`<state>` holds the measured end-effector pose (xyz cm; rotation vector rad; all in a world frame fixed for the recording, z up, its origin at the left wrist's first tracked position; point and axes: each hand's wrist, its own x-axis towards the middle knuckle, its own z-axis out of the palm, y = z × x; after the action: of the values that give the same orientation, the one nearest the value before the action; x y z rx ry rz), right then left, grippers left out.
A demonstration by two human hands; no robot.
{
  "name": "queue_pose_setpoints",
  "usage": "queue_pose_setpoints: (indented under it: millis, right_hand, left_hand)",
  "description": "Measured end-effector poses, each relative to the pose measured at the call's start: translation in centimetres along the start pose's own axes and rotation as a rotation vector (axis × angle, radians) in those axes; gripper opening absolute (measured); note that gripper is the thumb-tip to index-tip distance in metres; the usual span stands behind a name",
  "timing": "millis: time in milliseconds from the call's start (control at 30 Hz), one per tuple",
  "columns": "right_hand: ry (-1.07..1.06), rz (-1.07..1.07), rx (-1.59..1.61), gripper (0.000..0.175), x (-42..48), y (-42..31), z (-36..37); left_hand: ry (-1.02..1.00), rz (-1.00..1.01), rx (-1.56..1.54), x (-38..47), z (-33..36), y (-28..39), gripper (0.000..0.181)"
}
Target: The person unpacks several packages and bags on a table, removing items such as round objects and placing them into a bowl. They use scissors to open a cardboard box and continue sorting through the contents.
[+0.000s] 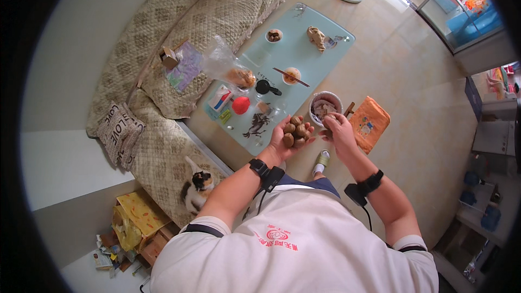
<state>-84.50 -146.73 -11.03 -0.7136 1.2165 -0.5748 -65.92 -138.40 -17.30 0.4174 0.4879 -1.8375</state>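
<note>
Several round brown nuts in shells (297,131) rest in the cupped palm of my left hand (281,140), above the near edge of the glass coffee table (321,20). My right hand (342,134) is beside it with curled fingers, holding what looks like another brown nut, partly hidden by the fingers. Just beyond the right hand stands a white bin (338,99) with crumpled waste inside. A small bowl (274,41) at the table's far part holds more brown nuts. Chopsticks (300,81) lie across a second bowl (291,76).
An orange cloth-covered stool (369,124) stands right of the bin. On the table are a black-handled item (263,87), a red ball-like thing (241,105), a bag of bread (241,78) and a crumpled cloth (316,37). A cat (199,191) sits on the sofa at the left.
</note>
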Motion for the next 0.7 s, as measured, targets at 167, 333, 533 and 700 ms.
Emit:
queue_pose_setpoints:
  millis: [167,333,533,700]
  right_hand:
    - [0.214,-0.408,-0.252,0.040,5.1,-0.9,2.2]
    - [0.275,-0.792,-0.679,0.044,6.4,-2.2,3.6]
    - [0.167,-0.743,-0.885,0.056,10.5,-4.5,7.8]
    - [0.154,-0.780,-0.891,0.064,14.7,-5.7,12.8]
  left_hand:
    - [-0.060,0.076,-0.034,5.0,3.3,-2.1,0.041]
    - [-0.183,0.187,0.013,8.7,5.0,-2.1,0.050]
    - [-0.127,0.252,0.016,9.7,7.8,3.2,0.041]
    - [-0.117,0.351,0.098,11.5,9.6,9.3,0.043]
